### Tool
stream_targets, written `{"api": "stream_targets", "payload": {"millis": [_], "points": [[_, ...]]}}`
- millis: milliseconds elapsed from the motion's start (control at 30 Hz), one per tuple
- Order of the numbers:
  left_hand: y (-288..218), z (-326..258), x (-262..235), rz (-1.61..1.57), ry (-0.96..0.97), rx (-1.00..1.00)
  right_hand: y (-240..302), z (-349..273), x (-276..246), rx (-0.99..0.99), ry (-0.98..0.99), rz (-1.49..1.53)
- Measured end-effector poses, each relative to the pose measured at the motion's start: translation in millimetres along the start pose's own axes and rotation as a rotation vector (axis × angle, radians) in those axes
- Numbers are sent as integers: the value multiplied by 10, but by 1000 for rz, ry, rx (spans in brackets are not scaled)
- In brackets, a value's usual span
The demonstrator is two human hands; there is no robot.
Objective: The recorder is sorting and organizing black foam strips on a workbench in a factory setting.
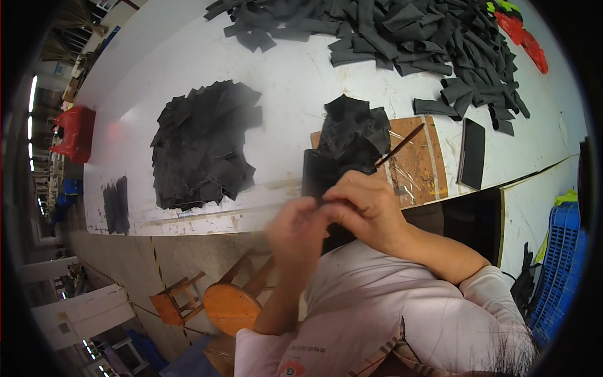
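My left hand (295, 229) and my right hand (367, 204) meet in front of the table's near edge, fingertips close together. Motion smears the left hand's fingers. The right hand is closed in a pinch, but what it grips is hidden between the fingers. Just beyond them, a smooth black piece (315, 171) lies by a small heap of black fabric pieces (355, 129), on a brown wooden board (433, 169). A thin dark stick (405, 143) slants across that board. Dark material shows below my fingers; whether it is held, I cannot tell.
Left on the white table (282, 81) lies a bigger heap of black pieces (204, 144), plus a small stack (116, 204). Many dark rolled strips (402, 38) cover the far side. A phone-like black slab (471, 154), wooden stools (232, 308) and a blue crate (559, 264) surround me.
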State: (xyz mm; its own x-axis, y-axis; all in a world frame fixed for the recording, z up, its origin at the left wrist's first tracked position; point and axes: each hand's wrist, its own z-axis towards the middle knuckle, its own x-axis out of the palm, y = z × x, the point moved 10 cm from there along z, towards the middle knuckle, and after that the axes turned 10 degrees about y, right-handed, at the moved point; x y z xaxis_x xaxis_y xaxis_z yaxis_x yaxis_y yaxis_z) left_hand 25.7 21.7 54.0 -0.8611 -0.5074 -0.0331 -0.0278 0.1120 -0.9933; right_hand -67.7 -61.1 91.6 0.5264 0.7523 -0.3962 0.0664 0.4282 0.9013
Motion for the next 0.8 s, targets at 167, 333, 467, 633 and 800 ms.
{"api": "stream_targets", "payload": {"millis": [167,333,467,633,800], "points": [[-227,-97,-27,436,-233,238,127,65,62,-177,-95,-310],[223,112,-107,-319,-129,-48,-233,134,16,22,-122,-28],[349,145,89,-838,217,-133,-581,118,300,286,108,740],[99,117,-152,12,-154,151,-673,-37,692,409,259,1361],[232,155,-82,-248,-79,54,-772,-14,576,427,211,1189]]}}
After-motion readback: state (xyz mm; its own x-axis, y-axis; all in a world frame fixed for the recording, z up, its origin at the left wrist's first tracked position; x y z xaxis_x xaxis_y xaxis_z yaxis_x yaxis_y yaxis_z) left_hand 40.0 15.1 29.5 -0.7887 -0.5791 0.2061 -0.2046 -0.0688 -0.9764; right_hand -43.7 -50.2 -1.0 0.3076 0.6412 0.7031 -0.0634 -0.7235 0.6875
